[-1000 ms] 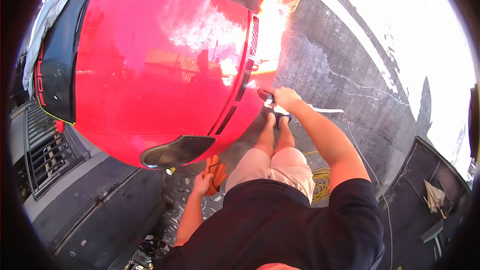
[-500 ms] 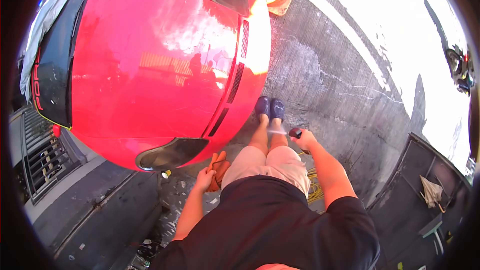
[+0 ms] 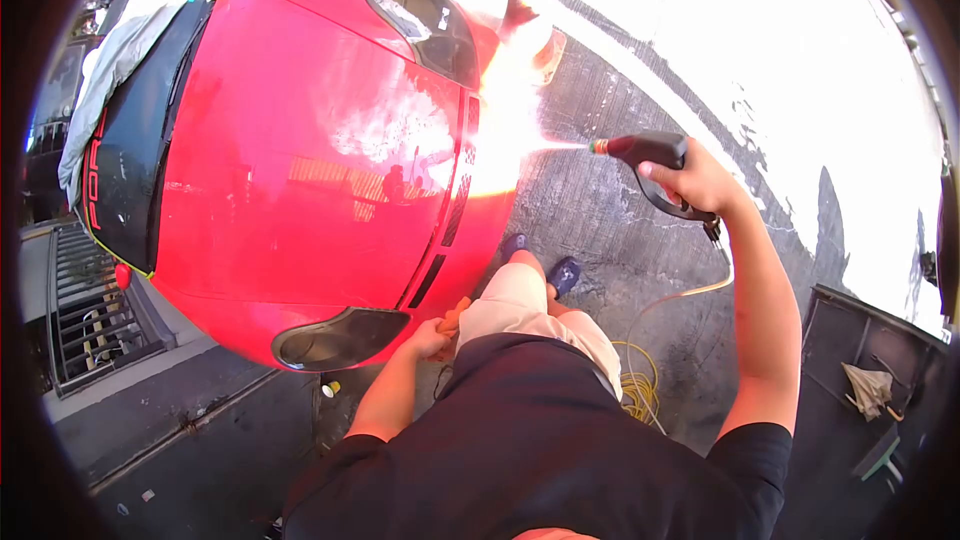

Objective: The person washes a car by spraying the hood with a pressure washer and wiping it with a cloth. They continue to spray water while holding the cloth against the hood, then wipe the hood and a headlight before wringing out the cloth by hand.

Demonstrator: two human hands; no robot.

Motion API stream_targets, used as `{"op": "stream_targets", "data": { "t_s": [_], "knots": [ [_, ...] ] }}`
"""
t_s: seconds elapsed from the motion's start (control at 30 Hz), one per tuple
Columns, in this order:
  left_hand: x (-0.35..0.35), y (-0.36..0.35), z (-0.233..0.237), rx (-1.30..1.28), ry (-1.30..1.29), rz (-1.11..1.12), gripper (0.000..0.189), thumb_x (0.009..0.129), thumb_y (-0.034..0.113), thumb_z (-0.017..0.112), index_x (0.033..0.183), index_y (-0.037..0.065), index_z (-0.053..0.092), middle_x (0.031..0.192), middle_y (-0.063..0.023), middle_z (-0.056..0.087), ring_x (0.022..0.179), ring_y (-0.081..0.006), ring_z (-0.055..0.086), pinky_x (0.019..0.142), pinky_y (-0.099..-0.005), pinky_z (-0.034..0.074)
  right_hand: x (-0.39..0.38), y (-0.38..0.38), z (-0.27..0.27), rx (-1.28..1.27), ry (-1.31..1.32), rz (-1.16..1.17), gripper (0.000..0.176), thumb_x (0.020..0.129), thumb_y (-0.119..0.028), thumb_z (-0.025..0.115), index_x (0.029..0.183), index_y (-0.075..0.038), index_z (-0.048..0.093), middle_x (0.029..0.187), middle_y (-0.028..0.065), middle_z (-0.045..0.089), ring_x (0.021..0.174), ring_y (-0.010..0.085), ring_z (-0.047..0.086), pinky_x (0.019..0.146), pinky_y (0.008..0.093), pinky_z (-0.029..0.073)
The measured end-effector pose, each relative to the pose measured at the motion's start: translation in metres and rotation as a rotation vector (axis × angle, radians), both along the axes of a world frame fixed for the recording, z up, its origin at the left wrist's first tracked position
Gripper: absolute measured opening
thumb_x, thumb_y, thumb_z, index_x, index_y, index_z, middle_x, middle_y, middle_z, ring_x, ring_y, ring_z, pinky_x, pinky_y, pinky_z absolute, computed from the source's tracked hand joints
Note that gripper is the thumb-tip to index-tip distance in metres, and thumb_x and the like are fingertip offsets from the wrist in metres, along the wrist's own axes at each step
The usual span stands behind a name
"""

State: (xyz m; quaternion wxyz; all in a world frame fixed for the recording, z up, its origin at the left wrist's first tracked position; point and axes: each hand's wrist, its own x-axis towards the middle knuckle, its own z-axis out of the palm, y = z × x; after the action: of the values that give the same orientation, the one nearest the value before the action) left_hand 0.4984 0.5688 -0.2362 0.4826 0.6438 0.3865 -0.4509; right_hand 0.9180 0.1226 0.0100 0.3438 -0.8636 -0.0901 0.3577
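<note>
A black pressure washer gun [image 3: 650, 152] is gripped in my right hand [image 3: 695, 180], its nozzle pointing left. White spray leaves the nozzle toward the front bumper of a red car [image 3: 300, 150]. From the gun's handle a thin hose [image 3: 705, 287] runs down toward my legs. My left hand [image 3: 432, 338], low beside my thigh, is closed around an orange cloth [image 3: 455, 316], partly hidden by the hand. The car's near headlight [image 3: 340, 338] lies just left of that hand.
A yellow coiled hose [image 3: 640, 385] lies on the concrete by my right leg. An orange traffic cone [image 3: 525, 0] stands beyond the bumper. At the lower right are a folded umbrella [image 3: 868, 388] and a broom [image 3: 880, 452]; a dark wall [image 3: 200, 450] runs along the left.
My right hand has raised the spray gun forward and turned its jet onto the car's bumper. My feet have stepped apart, and the cloth stays in my left hand.
</note>
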Motion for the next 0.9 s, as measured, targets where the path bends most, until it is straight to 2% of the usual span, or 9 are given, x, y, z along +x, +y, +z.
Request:
{"op": "stream_targets", "data": {
  "t_s": [0.03,0.13,0.2,0.3,0.33,0.4,0.53,0.73,0.9],
  "knots": [
    [-0.008,0.002,-0.030,-0.058,0.001,0.005,0.039,0.084,0.005,0.067,0.123,0.005,0.065,0.096,-0.0133,0.075,0.076,-0.0222,0.075,0.056,-0.0395,0.056,-0.007,0.007,0.031,-0.073,0.048,0.037,0.036,0.096,-0.036,0.078,0.109,-0.003,0.075,0.061,0.0021,0.060,0.053,0.0127,0.057,0.055,0.0355,0.048],
    [0.016,-0.017,-0.054,-0.043,0.042,-0.154,0.042,0.083,0.011,0.072,0.124,0.002,0.068,0.103,-0.0148,0.076,0.088,-0.0231,0.076,0.069,-0.0410,0.059,0.007,-0.021,0.008,0.091,-0.299,0.023,0.035,0.096,-0.033,0.078,0.113,-0.002,0.075,0.061,0.0011,0.058,0.053,0.0120,0.055,0.054,0.0347,0.045],
    [0.032,-0.027,-0.076,-0.052,0.008,-0.201,0.045,0.082,0.014,0.075,0.124,0.000,0.069,0.103,-0.0148,0.077,0.092,-0.0238,0.076,0.075,-0.0412,0.060,0.043,-0.026,0.039,0.024,-0.070,-0.077,0.033,0.097,-0.031,0.077,0.114,-0.002,0.075,0.062,0.0008,0.057,0.054,0.0116,0.055,0.054,0.0341,0.044],
    [0.073,-0.044,-0.094,-0.023,0.028,-0.216,0.043,0.084,0.019,0.079,0.121,-0.003,0.070,0.102,-0.0149,0.077,0.095,-0.0241,0.076,0.081,-0.0408,0.059,0.106,-0.043,0.044,0.172,-0.136,-0.145,0.031,0.099,-0.031,0.076,0.109,-0.002,0.072,0.061,-0.0009,0.054,0.053,0.0109,0.052,0.053,0.0331,0.042],
    [0.105,-0.056,-0.065,-0.038,0.070,-0.200,0.044,0.087,0.025,0.082,0.118,-0.004,0.073,0.104,-0.0146,0.077,0.095,-0.0237,0.075,0.082,-0.0403,0.059,0.131,-0.047,0.046,0.167,-0.140,-0.127,0.030,0.099,-0.030,0.076,0.106,-0.001,0.071,0.061,-0.0017,0.053,0.052,0.0106,0.052,0.051,0.0329,0.041],
    [0.146,-0.072,-0.061,-0.074,0.114,-0.064,0.037,0.086,0.015,0.075,0.119,-0.002,0.073,0.100,-0.0121,0.076,0.090,-0.0234,0.073,0.080,-0.0392,0.059,0.182,-0.055,0.053,0.136,-0.158,-0.111,0.032,0.099,-0.031,0.076,0.107,-0.001,0.071,0.062,-0.0017,0.054,0.051,0.0110,0.054,0.051,0.0322,0.043],
    [0.209,-0.083,-0.124,0.043,0.129,-0.033,0.037,0.088,0.019,0.075,0.120,-0.001,0.074,0.103,-0.0124,0.076,0.097,-0.0243,0.074,0.085,-0.0384,0.059,0.285,-0.056,0.078,0.150,-0.211,-0.112,0.041,0.097,-0.037,0.081,0.106,0.001,0.069,0.062,0.0007,0.058,0.051,0.0119,0.056,0.050,0.0308,0.047],
    [0.339,-0.090,-0.108,0.064,-0.070,-0.209,0.033,0.086,0.022,0.075,0.111,0.000,0.076,0.101,-0.0116,0.077,0.092,-0.0234,0.075,0.079,-0.0379,0.058,0.421,-0.069,0.134,0.445,-0.324,-0.103,0.043,0.096,-0.043,0.080,0.093,-0.006,0.060,0.062,0.0028,0.055,0.051,0.0151,0.054,0.052,0.0314,0.046],
    [0.420,-0.084,-0.092,0.074,-0.056,0.139,0.024,0.080,0.012,0.064,0.099,0.001,0.072,0.081,-0.0067,0.066,0.070,-0.0175,0.063,0.060,-0.0342,0.049,0.513,-0.084,0.162,0.659,-0.397,-0.135,0.041,0.101,-0.041,0.074,0.086,-0.007,0.059,0.060,0.0037,0.052,0.048,0.0147,0.051,0.051,0.0307,0.044]
  ]
}}
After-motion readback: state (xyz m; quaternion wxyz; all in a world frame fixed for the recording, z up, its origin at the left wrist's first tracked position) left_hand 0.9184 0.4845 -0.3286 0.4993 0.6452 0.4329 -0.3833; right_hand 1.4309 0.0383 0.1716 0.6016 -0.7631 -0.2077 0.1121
